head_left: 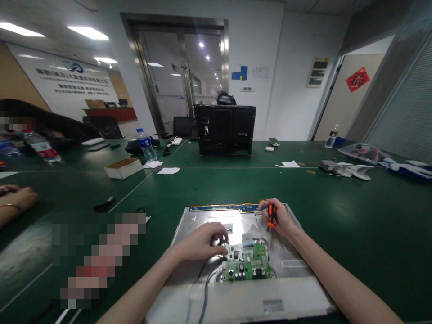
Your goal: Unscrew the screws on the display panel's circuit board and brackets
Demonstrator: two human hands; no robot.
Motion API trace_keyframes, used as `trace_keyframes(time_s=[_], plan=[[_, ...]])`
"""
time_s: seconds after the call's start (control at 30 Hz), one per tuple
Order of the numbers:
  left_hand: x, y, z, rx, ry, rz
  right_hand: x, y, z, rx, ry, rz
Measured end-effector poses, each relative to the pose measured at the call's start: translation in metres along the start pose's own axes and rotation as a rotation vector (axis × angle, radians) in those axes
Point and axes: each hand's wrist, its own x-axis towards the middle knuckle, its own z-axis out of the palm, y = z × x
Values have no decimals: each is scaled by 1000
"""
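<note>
A flat metal display panel (189,261) lies back side up on the green table. Near its middle sits a green circuit board (246,261) with several small components, and a white ribbon cable meets its top edge. My right hand (278,218) is closed round an orange and black screwdriver (272,216); its thin shaft points down to the board's right edge. My left hand (207,240) rests at the board's upper left corner, fingers curved and thumb apart from them. A grey cable (205,297) runs from the board's left side toward me.
Beyond the panel stands a black monitor housing (226,130). To the left are an open white box (123,168), a water bottle (146,145) and another person's hand (20,200). White and grey parts (347,169) and a plastic bag (364,153) lie at the right.
</note>
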Motion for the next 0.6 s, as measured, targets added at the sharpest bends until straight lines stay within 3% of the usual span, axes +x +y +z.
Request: trace_keyframes(time_s=[0.1, 0.3, 0.6], plan=[[1, -1, -2, -19, 37, -37, -1, -1, 0, 7, 5, -10], [4, -10, -5, 62, 221, -116, 0, -3, 1, 8, 47, -33], [7, -18, 1, 238, 260, -96, -2, -4, 3, -25, 81, -33]])
